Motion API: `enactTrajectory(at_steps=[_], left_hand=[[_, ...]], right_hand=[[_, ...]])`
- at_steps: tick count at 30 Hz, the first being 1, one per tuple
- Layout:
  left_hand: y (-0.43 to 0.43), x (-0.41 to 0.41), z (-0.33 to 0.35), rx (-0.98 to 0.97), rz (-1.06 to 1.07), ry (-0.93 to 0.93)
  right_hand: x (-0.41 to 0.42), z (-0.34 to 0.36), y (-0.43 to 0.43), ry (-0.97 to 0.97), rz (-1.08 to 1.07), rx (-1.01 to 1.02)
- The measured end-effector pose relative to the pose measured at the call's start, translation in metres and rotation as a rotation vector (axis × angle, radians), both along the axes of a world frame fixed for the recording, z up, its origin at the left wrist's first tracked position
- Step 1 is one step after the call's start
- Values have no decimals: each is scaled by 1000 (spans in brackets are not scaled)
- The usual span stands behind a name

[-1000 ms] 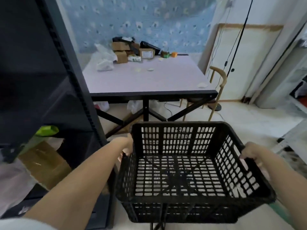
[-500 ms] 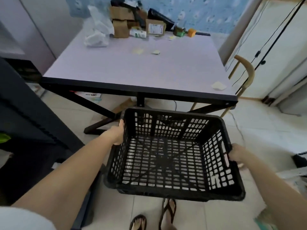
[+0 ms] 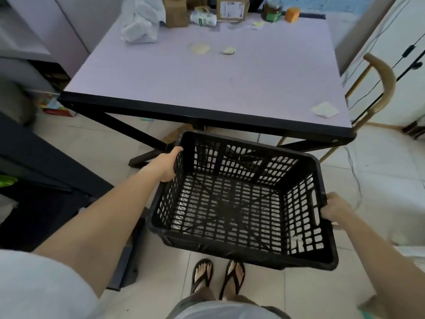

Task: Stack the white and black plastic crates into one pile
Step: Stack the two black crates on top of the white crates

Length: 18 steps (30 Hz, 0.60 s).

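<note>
A black plastic crate with slotted walls hangs in the air in front of me, above the tiled floor and just short of the table's near edge. It is empty and tilted slightly down to the right. My left hand grips its left rim near the far corner. My right hand holds its right rim by the handle slot. No white crate is in view.
A lilac table with a black frame stands ahead, with boxes, a white bag and paper scraps on it. A wooden chair stands at its right. A dark shelf unit is at my left. My sandalled feet are below the crate.
My view has turned from the dark shelf toward the table and tipped downward. The crate, held in both hands, has come closer to the table's edge and tilted.
</note>
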<state>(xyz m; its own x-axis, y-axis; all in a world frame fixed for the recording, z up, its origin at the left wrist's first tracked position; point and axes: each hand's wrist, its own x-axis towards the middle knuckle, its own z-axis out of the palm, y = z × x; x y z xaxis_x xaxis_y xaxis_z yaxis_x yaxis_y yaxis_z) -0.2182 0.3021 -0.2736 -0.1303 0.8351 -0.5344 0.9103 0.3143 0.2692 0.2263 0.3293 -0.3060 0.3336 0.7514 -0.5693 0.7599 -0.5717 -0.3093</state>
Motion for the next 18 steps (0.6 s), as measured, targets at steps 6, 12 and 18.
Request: enactTrajectory(at_steps=[6, 12, 18], left_hand=[[6, -3, -8, 24, -25, 4], [2, -9, -11, 27, -24, 8], [-3, -13, -16, 34, -20, 13]], right_hand=[[-8, 13, 1, 47, -75, -31], [-9, 17, 0, 106, -161, -80], [-7, 21, -3, 123, -162, -109]])
